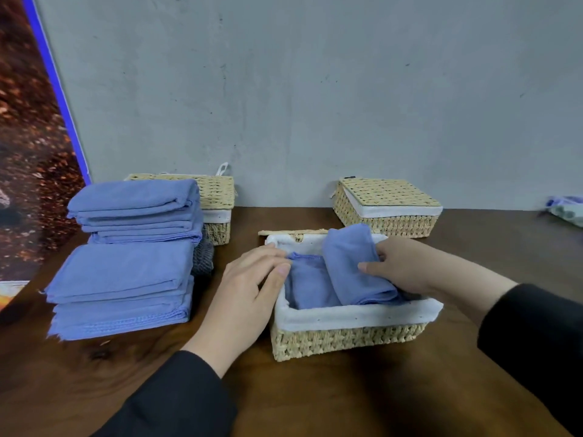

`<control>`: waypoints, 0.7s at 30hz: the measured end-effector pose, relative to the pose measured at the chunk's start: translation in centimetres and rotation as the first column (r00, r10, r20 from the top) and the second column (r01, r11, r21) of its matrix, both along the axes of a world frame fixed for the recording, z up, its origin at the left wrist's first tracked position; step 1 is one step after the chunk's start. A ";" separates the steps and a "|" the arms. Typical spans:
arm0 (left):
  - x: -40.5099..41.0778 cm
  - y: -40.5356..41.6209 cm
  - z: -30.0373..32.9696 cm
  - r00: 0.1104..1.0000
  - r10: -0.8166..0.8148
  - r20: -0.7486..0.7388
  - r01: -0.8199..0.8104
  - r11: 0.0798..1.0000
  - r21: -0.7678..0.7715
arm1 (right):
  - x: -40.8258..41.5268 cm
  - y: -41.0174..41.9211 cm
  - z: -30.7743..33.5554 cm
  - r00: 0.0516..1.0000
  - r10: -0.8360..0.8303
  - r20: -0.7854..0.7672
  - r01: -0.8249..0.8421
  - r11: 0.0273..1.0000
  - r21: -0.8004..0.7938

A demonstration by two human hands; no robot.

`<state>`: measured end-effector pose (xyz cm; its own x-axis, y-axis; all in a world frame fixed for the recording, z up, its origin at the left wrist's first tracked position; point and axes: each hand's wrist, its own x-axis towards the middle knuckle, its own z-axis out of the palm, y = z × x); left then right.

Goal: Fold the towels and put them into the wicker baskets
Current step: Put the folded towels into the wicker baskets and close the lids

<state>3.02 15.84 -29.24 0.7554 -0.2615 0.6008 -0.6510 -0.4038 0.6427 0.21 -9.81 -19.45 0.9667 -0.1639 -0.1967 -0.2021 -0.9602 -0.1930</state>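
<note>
dark wood table (347, 398); right hand (407, 268) grips folded towel (350, 266).

**Dark wood table, against grey wall**

Dark brown wooden table (315, 398). Directly on it:
- open wicker basket (347, 340), white liner, front centre
- 2 lidded wicker baskets at wall: left (217, 197), right (386, 206)
- 2 stacks of folded blue towels, left: near (120, 288), far (138, 209)
- grey cloth (203, 258) beside near stack
- bundled fabric (566, 209), far right edge

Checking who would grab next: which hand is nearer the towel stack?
Left. The left hand rests on the open basket's left rim, beside the towel stack. The right hand grips a folded towel farther right.
</note>
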 end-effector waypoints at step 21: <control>0.4 0.0 -0.2 1.000 -0.003 -0.023 0.003 1.000 0.016 | -1.8 0.8 2.9 0.900 0.361 0.245 -0.344 0.933 -0.108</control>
